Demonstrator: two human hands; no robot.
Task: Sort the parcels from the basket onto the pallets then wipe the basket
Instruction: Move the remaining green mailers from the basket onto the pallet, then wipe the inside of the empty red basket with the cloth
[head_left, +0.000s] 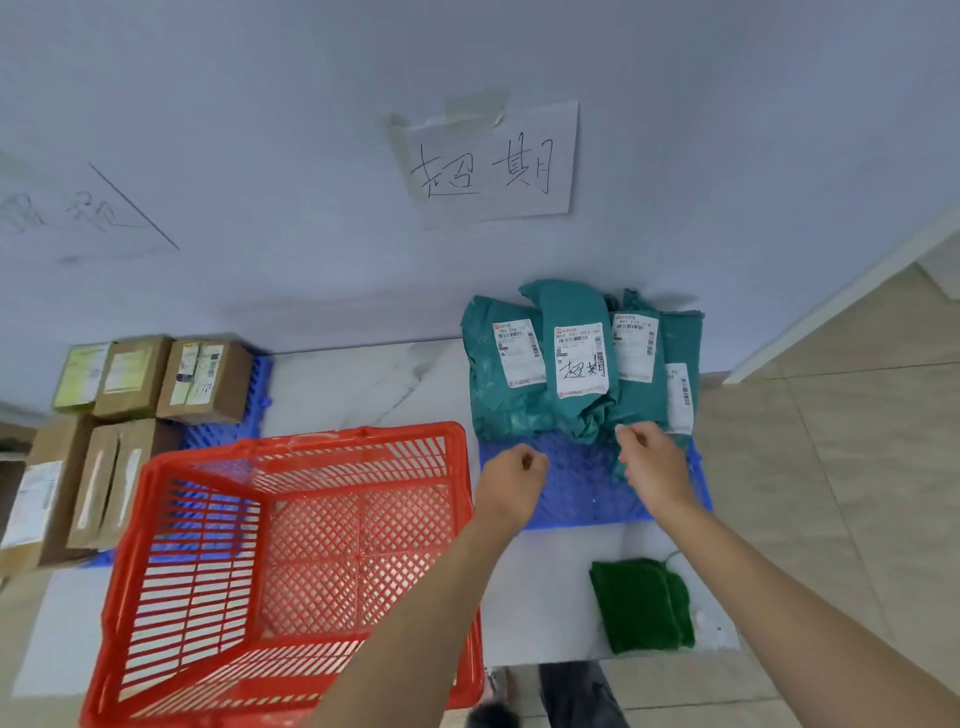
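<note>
left hand (511, 470) curled into an empty fist; right hand (649, 457) loosely curled, empty, just below the teal parcels (571, 364).

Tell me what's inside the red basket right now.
No parcels show inside the red basket; its mesh bottom and walls are bare where visible. The left forearm crosses the near right corner, so that part is hidden.
</note>
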